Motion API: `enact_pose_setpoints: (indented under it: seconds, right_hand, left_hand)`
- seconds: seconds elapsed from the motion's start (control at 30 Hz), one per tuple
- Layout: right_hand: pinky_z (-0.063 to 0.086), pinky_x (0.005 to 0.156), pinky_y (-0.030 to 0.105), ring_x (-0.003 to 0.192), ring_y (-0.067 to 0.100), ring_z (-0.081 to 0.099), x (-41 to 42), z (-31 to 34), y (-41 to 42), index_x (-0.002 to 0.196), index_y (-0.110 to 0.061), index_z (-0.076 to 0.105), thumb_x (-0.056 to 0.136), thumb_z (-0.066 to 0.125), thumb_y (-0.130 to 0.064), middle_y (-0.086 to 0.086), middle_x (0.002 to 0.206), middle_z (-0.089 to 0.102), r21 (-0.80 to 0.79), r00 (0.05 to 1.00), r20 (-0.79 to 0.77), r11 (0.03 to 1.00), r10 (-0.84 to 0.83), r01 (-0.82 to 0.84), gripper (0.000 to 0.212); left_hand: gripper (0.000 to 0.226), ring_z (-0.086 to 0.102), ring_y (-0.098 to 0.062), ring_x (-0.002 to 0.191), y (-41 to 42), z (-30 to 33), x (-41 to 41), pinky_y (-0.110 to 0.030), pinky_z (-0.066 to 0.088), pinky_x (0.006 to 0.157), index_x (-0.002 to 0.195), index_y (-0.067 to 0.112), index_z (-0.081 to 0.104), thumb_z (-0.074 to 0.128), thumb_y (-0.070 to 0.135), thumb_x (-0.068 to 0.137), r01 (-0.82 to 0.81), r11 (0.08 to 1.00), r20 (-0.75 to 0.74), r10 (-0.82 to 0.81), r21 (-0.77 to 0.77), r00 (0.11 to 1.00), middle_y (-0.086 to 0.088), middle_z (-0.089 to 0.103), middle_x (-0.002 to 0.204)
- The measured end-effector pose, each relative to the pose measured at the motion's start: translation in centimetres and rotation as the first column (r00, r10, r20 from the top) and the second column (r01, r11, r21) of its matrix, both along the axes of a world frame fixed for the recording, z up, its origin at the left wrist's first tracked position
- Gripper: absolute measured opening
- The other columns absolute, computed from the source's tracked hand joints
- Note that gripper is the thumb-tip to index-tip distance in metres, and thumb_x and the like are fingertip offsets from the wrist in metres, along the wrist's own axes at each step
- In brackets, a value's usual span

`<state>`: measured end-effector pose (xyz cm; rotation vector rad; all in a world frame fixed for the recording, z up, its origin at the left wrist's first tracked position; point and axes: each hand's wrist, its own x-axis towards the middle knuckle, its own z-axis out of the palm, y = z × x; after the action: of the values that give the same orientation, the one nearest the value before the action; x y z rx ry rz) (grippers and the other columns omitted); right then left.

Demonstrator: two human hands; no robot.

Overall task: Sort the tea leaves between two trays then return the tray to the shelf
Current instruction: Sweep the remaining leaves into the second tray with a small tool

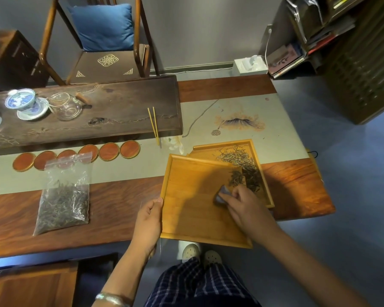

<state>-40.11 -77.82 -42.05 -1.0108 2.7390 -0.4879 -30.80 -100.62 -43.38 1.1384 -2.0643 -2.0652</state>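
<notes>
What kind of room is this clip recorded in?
Probably a tea room: a long wooden tea table carries a dark tea tray with a blue-and-white gaiwan, beside a zip bag of loose tea leaves.

Near tray (193, 196) seemingly overlapping far tray (256, 151), bag (63, 196) left

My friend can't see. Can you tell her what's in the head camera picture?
A person's right hand sweeps tea leaves with a small grey cloth from a near wooden tray toward a second tray, while the left hand grips the near tray's edge. A bag of tea lies on the table.
</notes>
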Motion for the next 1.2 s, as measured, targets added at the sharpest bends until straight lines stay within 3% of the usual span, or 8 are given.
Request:
enact_pose_setpoints:
  seconds: [0.2,0.37,0.47,0.6,0.7,0.83,1.0,1.2]
  right_hand:
    - [0.038,0.061,0.026,0.085,0.020,0.048,-2.7,-1.4,0.6,0.127,-0.010,0.058,0.093,0.056,-0.014,0.009,0.096,0.048,0.090,0.993,-0.056,0.990,-0.104,0.109,0.034]
    - [0.043,0.068,0.026,0.093,0.018,0.045,-4.6,-1.7,0.2,0.130,-0.013,0.053,0.097,0.048,-0.017,0.007,0.102,0.045,0.127,0.987,-0.043,0.979,-0.157,0.162,0.033]
    - [0.048,0.070,0.030,0.090,0.014,0.043,-4.6,-0.3,-0.2,0.127,-0.014,0.054,0.097,0.047,-0.018,0.005,0.101,0.043,0.043,0.982,-0.017,0.981,-0.189,0.189,0.031]
    - [0.049,0.058,0.032,0.079,0.014,0.045,-1.7,2.6,-1.6,0.122,-0.012,0.059,0.089,0.057,-0.011,0.005,0.096,0.045,-0.113,0.999,-0.034,0.993,-0.027,0.023,0.033]
    - [0.044,0.053,0.025,0.075,0.011,0.044,1.3,3.7,-2.6,0.122,-0.011,0.060,0.086,0.058,-0.010,0.005,0.092,0.048,-0.151,0.985,0.005,0.973,0.175,-0.172,0.035]
    - [0.040,0.055,0.030,0.078,0.020,0.048,2.8,2.5,-2.7,0.118,-0.009,0.063,0.088,0.059,-0.006,0.008,0.086,0.049,-0.084,0.962,0.026,0.959,0.272,-0.269,0.030]
    - [0.039,0.054,0.027,0.078,0.013,0.041,0.5,0.9,-1.2,0.122,-0.013,0.059,0.091,0.057,-0.013,0.003,0.089,0.043,-0.032,0.982,0.053,0.983,0.180,-0.179,0.031]
    - [0.047,0.060,0.027,0.080,0.011,0.042,-2.9,-0.4,0.5,0.123,-0.014,0.056,0.095,0.051,-0.021,0.001,0.094,0.043,0.083,1.000,0.005,0.996,0.024,-0.024,0.029]
  left_hand:
    - [0.037,0.069,-0.017,0.086,0.2,-0.5,0.2,-0.032,0.051,0.080,0.084,0.033,0.074,0.041,0.031,0.101,0.031,0.999,0.032,-0.031,-0.019,0.999,0.001,0.075,0.088]
    - [0.034,0.066,0.004,0.075,0.6,-0.3,0.1,-0.008,0.046,0.062,0.085,0.028,0.073,0.042,0.029,0.101,0.028,1.000,0.035,-0.028,-0.007,0.999,0.015,0.074,0.084]
    - [0.032,0.068,-0.004,0.081,0.7,-0.6,0.0,-0.021,0.048,0.071,0.093,0.024,0.071,0.041,0.030,0.101,0.024,1.000,0.046,-0.024,0.008,0.999,0.008,0.075,0.088]
    - [0.035,0.067,-0.015,0.075,0.3,-0.7,-0.4,-0.029,0.052,0.074,0.085,0.021,0.070,0.041,0.031,0.102,-0.015,0.999,0.029,0.014,0.037,0.999,-0.002,0.073,0.079]
    - [0.037,0.061,-0.010,0.068,0.2,-0.6,-0.7,-0.020,0.050,0.065,0.081,0.019,0.069,0.040,0.030,0.102,-0.009,1.000,0.000,0.009,0.009,1.000,0.002,0.068,0.070]
    - [0.034,0.062,-0.005,0.064,0.3,-0.3,-0.9,-0.014,0.050,0.060,0.083,0.021,0.068,0.041,0.030,0.102,-0.025,1.000,-0.002,0.025,0.014,1.000,0.006,0.069,0.069]
    - [0.038,0.063,0.000,0.064,0.2,-0.1,-1.0,-0.010,0.049,0.058,0.079,0.024,0.070,0.041,0.028,0.102,-0.013,1.000,-0.023,0.013,-0.013,1.000,0.010,0.070,0.068]
    - [0.037,0.064,-0.003,0.069,0.2,0.0,-0.9,-0.023,0.046,0.067,0.085,0.021,0.071,0.040,0.029,0.102,0.001,1.000,-0.001,-0.001,-0.016,1.000,0.008,0.071,0.074]
